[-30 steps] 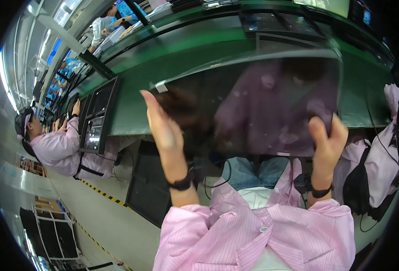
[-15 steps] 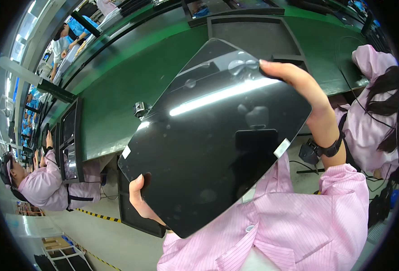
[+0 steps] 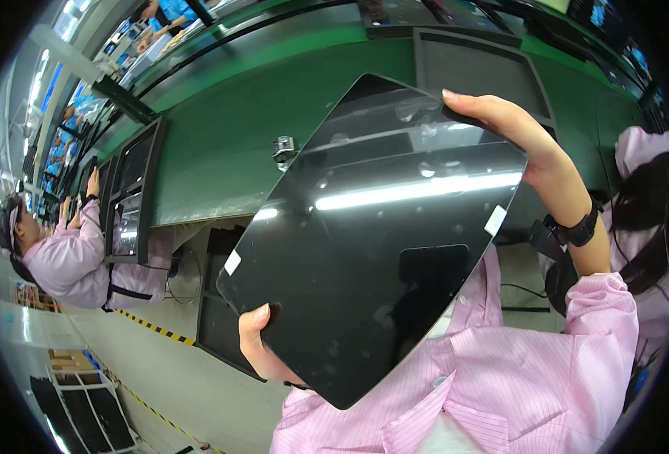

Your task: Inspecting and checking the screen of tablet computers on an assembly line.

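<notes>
Running green across the top of view, the bench (image 3: 221, 144) carries dark trays, one (image 3: 474, 68) behind the panel and others (image 3: 134, 189) off to the left, w/ a small metal fixture (image 3: 283, 150) near its front edge. Below it, grey floor (image 3: 168, 378) w/ yellow-black tape.

Panel (image 3: 372, 234): big glossy black sheet, rounded corners, held up off the bench in front of the person, tilted diagonally. Ceiling light streaks across it as a bright bar, so prob. angled that way to let glare show up the surface. Small white tabs sit at left & right edges.

Right hand (image 3: 501, 125) grips the upper right edge, fingers curled over the top, thumb side hidden behind. Edge-only hold, likely to keep prints off the face. Black wristband (image 3: 572, 231) on that wrist, pink striped sleeve (image 3: 576, 356) below.

Left hand (image 3: 262, 344) is closed on the lower left edge, thumb on the front, fingers behind, propping it from below.

Another person in pink (image 3: 69, 257) works at far left, apart.
</notes>
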Motion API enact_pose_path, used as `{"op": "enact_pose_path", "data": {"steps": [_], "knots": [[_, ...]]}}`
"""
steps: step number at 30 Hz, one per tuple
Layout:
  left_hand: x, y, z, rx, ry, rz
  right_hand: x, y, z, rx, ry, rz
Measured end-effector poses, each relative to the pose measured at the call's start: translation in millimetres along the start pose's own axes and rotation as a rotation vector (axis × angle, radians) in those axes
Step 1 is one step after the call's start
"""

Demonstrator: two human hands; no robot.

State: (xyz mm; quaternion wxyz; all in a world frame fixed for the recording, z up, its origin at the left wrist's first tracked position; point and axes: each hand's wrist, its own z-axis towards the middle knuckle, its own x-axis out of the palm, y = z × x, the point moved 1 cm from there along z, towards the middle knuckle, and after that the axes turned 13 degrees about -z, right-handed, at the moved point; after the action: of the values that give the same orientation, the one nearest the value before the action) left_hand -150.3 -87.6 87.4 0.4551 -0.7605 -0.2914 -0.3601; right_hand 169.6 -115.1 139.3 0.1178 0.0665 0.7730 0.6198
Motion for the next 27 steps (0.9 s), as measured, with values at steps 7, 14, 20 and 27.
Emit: {"op": "enact_pose_path", "data": {"steps": [7,14,20,27], "knots": [[-29,-15,-8,0.591,-0.316,-0.205,57,5,83,-0.895,-0.072,-1.386],[-57,-26,14,0.941,-0.305,-0.233,120,-34,163,-0.993,0.058,-1.221],[-77,-36,18,1.083,-0.309,-0.221,135,-52,180,-1.014,0.047,-1.018],[-85,-38,25,1.082,-0.370,-0.242,132,-61,186,-0.893,0.056,-0.677]]}}
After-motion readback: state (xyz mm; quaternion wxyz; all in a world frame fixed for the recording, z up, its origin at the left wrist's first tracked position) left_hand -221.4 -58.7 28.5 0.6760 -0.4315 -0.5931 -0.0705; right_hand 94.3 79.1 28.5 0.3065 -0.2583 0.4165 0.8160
